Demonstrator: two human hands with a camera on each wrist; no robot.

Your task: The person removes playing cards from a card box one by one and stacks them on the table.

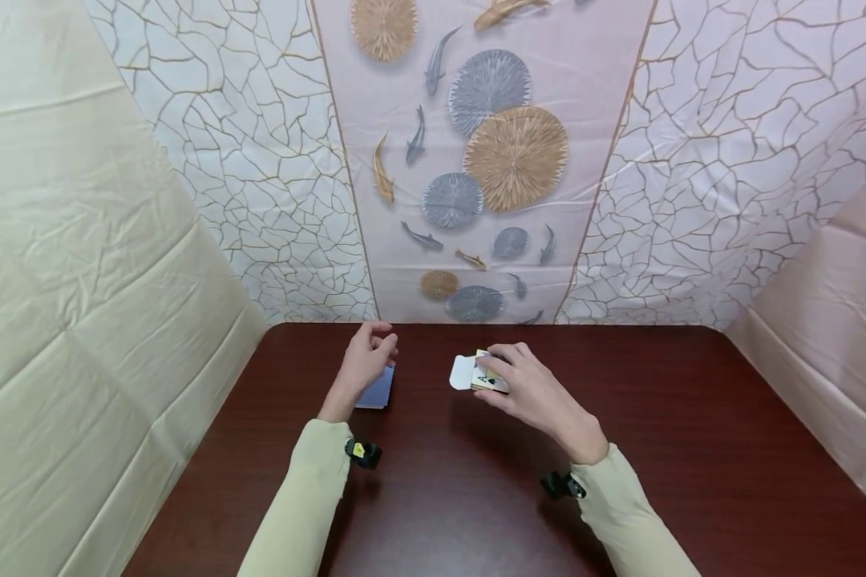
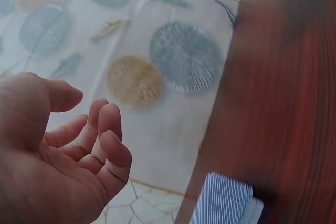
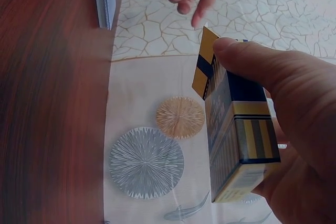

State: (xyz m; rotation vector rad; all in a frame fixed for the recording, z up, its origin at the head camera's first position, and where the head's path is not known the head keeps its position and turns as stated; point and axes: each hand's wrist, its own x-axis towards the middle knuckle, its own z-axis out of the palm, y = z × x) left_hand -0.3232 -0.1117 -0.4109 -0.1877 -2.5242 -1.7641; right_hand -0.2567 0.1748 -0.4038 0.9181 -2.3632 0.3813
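Observation:
My right hand point(image 1: 534, 393) grips a playing-card box point(image 3: 223, 135), navy, gold and striped, held up off the table. The box's flap point(image 1: 462, 373) hangs out to the left, white on its inner side. An ace card point(image 1: 483, 377) with a black spade shows at the box's mouth, partly covered by my fingers. My left hand point(image 1: 363, 359) hovers with loosely curled fingers and nothing in them. Below it lies a blue-patterned stack of cards point(image 1: 378, 389), partly hidden by the wrist in the head view; its edge also shows in the left wrist view.
The dark reddish-brown wooden table point(image 1: 447, 489) reaches to a patterned cloth backdrop point(image 1: 469, 264) along its far edge. Cream cloth point(image 1: 65, 320) hangs at the left side, and a similar cloth point(image 1: 823, 312) at the right. Each wrist wears a small black camera point(image 1: 363, 453).

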